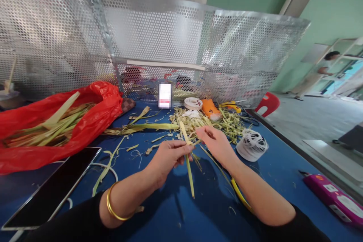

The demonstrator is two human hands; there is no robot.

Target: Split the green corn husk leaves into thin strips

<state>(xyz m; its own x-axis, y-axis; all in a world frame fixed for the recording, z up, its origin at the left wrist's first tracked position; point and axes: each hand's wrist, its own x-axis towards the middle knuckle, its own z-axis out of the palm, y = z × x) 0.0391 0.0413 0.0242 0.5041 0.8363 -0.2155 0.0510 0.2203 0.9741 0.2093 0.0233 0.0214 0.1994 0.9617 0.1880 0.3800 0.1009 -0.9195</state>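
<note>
Near the middle of the blue table, my left hand [173,155] pinches a pale green plant strip [189,176], which points down toward me below the fingers and up beyond them. My right hand [216,141] is just to the right, its fingertips closed on a thin strip end near the crossing of the pieces. Behind both hands lies a pile of shredded plant scraps [234,124]. One long green leaf [153,126] stretches leftward from the pile.
A red plastic bag [106,94] of leaves and a black tablet [59,185] lie left. White string [252,145], an orange packet [210,109] and a tape roll [193,104] sit right of centre. A purple case [334,198] is far right. Perforated metal [153,26] stands behind.
</note>
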